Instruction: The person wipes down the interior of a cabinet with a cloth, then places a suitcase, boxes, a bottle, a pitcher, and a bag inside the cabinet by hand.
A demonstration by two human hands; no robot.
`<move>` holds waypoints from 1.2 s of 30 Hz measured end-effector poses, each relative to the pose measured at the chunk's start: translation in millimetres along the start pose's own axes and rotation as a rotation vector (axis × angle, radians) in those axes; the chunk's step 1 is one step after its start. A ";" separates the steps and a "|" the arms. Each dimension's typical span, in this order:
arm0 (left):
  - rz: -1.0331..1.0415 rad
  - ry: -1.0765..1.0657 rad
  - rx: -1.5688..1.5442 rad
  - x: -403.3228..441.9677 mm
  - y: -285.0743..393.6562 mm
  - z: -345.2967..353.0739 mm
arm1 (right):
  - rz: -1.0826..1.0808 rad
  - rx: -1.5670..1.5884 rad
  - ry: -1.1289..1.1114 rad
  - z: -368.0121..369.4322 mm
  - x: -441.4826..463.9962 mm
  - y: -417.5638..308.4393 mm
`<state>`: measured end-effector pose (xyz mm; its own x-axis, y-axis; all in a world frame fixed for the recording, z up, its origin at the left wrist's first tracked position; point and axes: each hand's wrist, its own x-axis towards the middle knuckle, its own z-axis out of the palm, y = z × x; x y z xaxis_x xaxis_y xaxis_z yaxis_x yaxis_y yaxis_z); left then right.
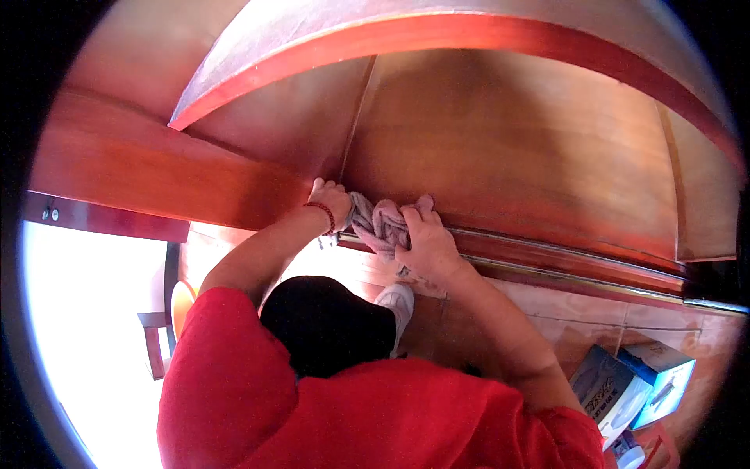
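Observation:
A crumpled, twisted greyish-pink cloth (pixel 380 223) lies between my two hands, at the lower edge of a reddish-brown wooden cabinet (pixel 516 148). My left hand (pixel 332 205), with a red beaded bracelet at the wrist, is closed round the cloth's left end, close to the inner corner of the wood. On the other side, my right hand (pixel 430 244) grips the right end, its fingers bent over the folds. Part of the cloth hangs below the hands, over the cabinet's edge.
A curved wooden shelf (pixel 469 25) arches overhead. Dark sliding-door rails (pixel 570 262) run along the cabinet's base. Boxes (pixel 613 391) stand on the tiled floor at lower right. An orange round object (pixel 183 305) is at left. A white shoe (pixel 397 303) shows below.

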<state>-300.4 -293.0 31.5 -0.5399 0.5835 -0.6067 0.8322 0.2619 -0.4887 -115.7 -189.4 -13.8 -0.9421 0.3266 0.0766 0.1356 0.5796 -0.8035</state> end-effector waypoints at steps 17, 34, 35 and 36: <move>-0.032 0.119 0.167 -18.3 6.6 9.6 | 0.002 0.038 0.001 2.5 -2.5 0.1; 0.020 -0.173 -0.151 5.4 -13.9 -18.0 | -0.025 0.057 0.027 1.1 -2.6 3.1; 0.035 -0.182 -0.070 -0.6 -10.2 -23.8 | -0.029 0.059 0.023 0.6 -2.2 2.4; 0.050 -0.194 0.011 -5.1 -6.7 -24.5 | -0.018 0.061 0.040 0.8 -2.7 2.8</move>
<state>-300.1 -278.9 53.2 -0.5131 0.4362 -0.7392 0.8577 0.2270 -0.4614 -113.0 -189.3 -16.7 -0.9310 0.3469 0.1140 0.0986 0.5394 -0.8363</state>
